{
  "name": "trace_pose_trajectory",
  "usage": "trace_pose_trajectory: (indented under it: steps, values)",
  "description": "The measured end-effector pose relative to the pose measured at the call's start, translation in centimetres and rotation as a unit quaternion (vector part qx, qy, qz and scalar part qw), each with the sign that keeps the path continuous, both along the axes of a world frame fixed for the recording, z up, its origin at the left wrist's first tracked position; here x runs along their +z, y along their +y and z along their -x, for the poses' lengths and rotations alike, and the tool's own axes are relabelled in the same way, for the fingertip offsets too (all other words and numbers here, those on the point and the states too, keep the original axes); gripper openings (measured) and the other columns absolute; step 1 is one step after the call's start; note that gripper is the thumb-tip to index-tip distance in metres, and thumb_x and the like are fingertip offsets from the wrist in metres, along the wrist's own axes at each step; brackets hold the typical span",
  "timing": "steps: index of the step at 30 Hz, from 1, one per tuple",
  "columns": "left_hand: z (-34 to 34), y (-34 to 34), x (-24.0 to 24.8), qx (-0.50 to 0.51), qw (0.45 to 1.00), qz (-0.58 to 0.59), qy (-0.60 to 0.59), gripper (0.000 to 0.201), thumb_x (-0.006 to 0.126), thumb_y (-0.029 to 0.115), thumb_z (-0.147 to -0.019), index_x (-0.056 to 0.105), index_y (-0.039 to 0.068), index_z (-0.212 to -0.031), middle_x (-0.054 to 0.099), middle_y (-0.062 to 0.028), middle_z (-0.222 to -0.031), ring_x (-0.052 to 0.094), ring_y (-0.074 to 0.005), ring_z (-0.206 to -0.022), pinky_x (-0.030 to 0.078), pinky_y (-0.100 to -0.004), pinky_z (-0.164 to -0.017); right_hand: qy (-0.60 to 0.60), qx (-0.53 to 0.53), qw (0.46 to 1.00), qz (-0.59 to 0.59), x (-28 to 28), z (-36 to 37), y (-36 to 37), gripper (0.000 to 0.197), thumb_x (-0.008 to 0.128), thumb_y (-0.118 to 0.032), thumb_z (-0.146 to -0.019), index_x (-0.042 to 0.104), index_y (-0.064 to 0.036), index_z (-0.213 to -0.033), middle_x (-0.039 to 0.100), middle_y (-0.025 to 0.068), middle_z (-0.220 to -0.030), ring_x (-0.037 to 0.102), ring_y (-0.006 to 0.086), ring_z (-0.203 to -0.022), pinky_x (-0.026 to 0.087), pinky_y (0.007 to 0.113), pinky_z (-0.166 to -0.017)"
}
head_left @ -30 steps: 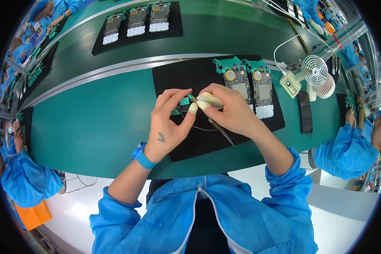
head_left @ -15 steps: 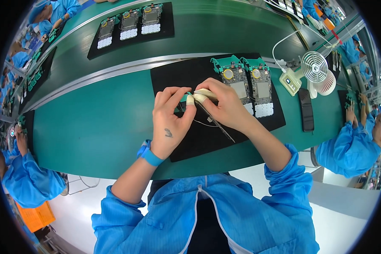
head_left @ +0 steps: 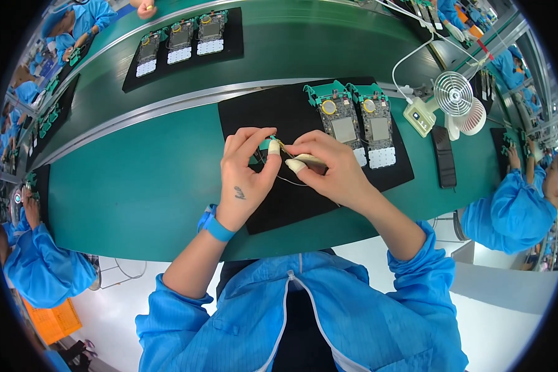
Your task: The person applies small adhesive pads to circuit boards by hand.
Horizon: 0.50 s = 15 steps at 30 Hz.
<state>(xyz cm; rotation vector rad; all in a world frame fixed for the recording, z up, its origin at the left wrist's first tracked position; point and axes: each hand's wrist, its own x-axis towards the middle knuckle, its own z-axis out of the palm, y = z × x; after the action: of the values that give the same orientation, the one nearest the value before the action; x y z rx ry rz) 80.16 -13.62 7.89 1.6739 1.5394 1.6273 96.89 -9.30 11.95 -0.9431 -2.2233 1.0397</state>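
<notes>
Over the black mat (head_left: 279, 211), my left hand (head_left: 245, 180) pinches the green end of a circuit board (head_left: 267, 144) between thumb and fingers. A pale cot covers its thumb tip. My right hand (head_left: 338, 170) is bent round the same board from the right, with pale cots on its thumb and a finger; what its fingertips grip is hidden. Most of the board lies behind this hand. A thin pale wire (head_left: 288, 181) hangs below the fingers. Beyond my right hand lie two circuit boards (head_left: 343, 127) with green frames, round yellow parts and white keypads.
To the right stand a white fan (head_left: 454, 94) and a dark phone (head_left: 443, 158). Across the metal rail (head_left: 167, 106), another black mat (head_left: 229, 56) bears three similar boards (head_left: 180, 40). Co-workers in blue sit at the left (head_left: 46, 266) and right (head_left: 508, 211).
My right thumb has drawn away from my left thumb, slightly down and right. The board's lower part is now more hidden. The whole view has shifted a little.
</notes>
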Motion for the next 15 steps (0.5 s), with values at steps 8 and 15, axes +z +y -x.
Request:
trace_pose_trajectory:
  steps: [8,15]
  values:
    - [2.3,-0.1,0.5,-0.131,0.99,0.044,-0.018,0.034,0.053,0.001,-0.08,0.056,0.001,-0.114,0.054,-0.012,-0.103,0.053,-0.0254,-0.093,0.044,-0.0316,-0.08,-0.11,0.136,0.927,-0.332,2.1,0.1,-0.1,0.027,0.07,-0.01,-0.066,0.061,-0.0089,-0.092,0.055,0.0027,-0.085,0.058,0.0194,-0.068,0.047,0.029,-0.057]
    - [3.1,-0.6,0.7,-0.166,0.985,0.033,0.034,0.04,0.057,-0.001,-0.078,0.053,0.002,-0.118,0.052,-0.0117,-0.109,0.053,-0.0265,-0.095,0.043,-0.0319,-0.084,-0.095,0.045,0.935,-0.339,1.7,0.6,1.0,0.023,0.069,-0.006,-0.067,0.059,-0.0065,-0.088,0.053,0.003,-0.079,0.057,0.0206,-0.062,0.046,0.03,-0.053]
